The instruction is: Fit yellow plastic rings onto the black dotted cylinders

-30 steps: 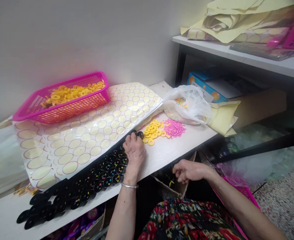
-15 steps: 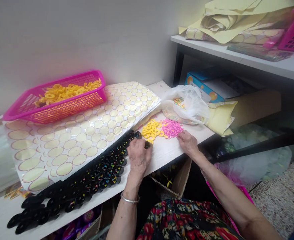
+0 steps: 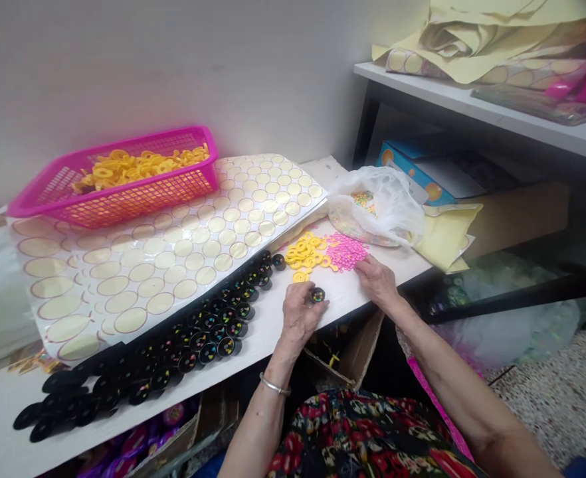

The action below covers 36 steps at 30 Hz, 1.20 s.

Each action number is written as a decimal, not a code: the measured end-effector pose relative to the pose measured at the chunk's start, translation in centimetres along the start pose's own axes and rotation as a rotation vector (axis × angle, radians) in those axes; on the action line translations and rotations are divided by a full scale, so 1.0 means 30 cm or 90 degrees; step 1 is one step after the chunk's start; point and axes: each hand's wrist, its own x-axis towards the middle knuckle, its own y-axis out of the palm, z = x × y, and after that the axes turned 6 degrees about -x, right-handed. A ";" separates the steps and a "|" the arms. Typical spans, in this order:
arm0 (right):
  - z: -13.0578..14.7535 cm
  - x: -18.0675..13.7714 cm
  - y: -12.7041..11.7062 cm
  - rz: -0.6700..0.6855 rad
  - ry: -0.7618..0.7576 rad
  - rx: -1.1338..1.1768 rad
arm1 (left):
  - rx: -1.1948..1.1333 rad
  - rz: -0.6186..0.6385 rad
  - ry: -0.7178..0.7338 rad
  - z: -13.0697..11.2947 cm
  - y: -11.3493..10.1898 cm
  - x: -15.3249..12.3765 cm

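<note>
My left hand [image 3: 303,313] pinches a small round black cup [image 3: 317,295] with coloured bits inside, just above the white table. My right hand [image 3: 375,279] rests at the near right edge of a pile of small pink beads [image 3: 347,251]. Its fingertips are pressed together, and what they hold, if anything, is hidden. Left of the beads lies a heap of yellow rings [image 3: 305,252]. Rows of similar black cups [image 3: 207,352] stand along the table to the left, many with coloured bits in them.
Behind the cups lie sheets of round stickers [image 3: 173,259], with a pink basket [image 3: 168,186] of yellow pieces on top. A clear plastic bag [image 3: 387,206] of coloured beads sits beyond the pink pile. A raised white shelf [image 3: 472,103] stands at the right. Open cardboard boxes [image 3: 363,352] sit below the table edge.
My left hand has moved right, away from the rows, bringing the black cup toward my right hand. My right hand stays at the edge of the pink beads. The view has shifted slightly.
</note>
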 end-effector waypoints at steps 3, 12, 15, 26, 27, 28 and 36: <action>0.012 0.005 -0.005 0.002 -0.029 -0.059 | -0.029 -0.008 -0.024 0.010 0.008 -0.009; 0.098 -0.033 -0.076 0.257 -0.059 0.149 | -0.034 0.030 -0.041 0.012 0.008 -0.011; 0.122 -0.019 -0.080 0.303 0.015 0.137 | -0.039 0.029 -0.040 0.008 0.006 -0.009; 0.108 -0.024 -0.046 0.209 0.033 0.194 | -0.041 0.029 -0.035 0.010 0.006 -0.012; 0.105 -0.035 -0.040 0.187 0.012 0.184 | -0.041 0.032 -0.037 0.010 0.007 -0.013; 0.105 -0.047 -0.034 0.167 -0.007 0.166 | -0.042 0.032 -0.038 0.010 0.007 -0.013; 0.179 -0.077 -0.049 -0.002 -0.123 0.286 | -0.030 0.030 -0.039 0.006 0.015 -0.012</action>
